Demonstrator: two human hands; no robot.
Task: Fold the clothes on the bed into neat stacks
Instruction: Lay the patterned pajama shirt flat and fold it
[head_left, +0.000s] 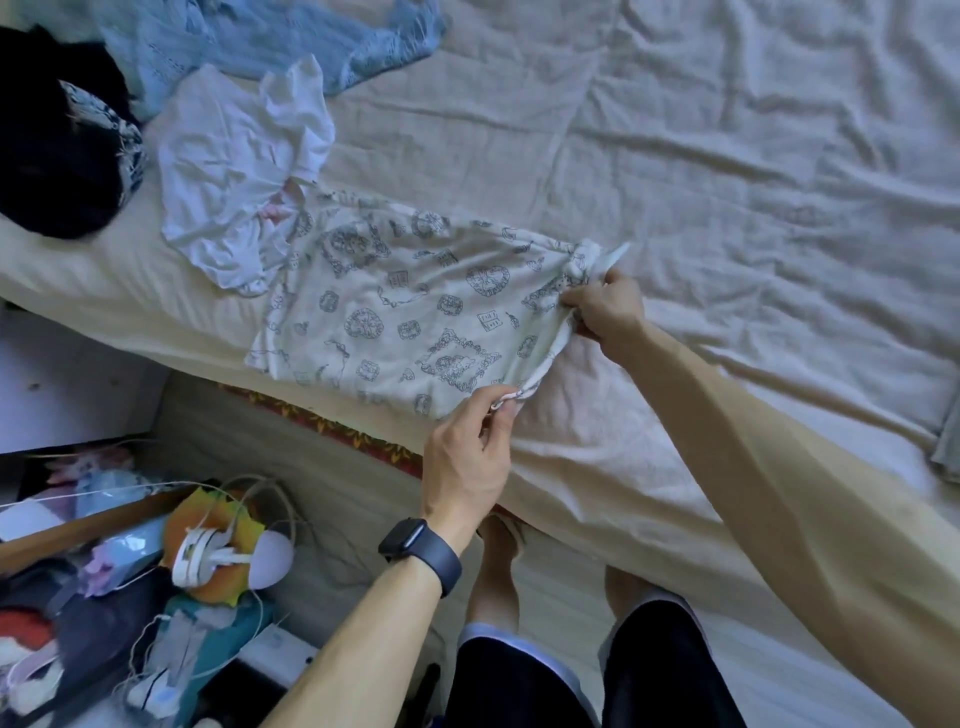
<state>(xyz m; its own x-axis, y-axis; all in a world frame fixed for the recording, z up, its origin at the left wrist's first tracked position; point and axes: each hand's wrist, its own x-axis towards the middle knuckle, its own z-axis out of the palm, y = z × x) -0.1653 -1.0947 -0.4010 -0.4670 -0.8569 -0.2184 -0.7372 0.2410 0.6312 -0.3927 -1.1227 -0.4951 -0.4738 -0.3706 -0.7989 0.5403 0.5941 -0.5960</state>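
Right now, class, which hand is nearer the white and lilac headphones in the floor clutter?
Left. The left hand pinches the patterned cream garment at the edge of the bed, up-right of the headphones; the right hand grips it farther across the bed.

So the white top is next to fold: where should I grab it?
Probably the white top's raised flap at its far edge, near the blue knit, reaching in from that far side: it stands free there, while its near end bunches against the printed garment.
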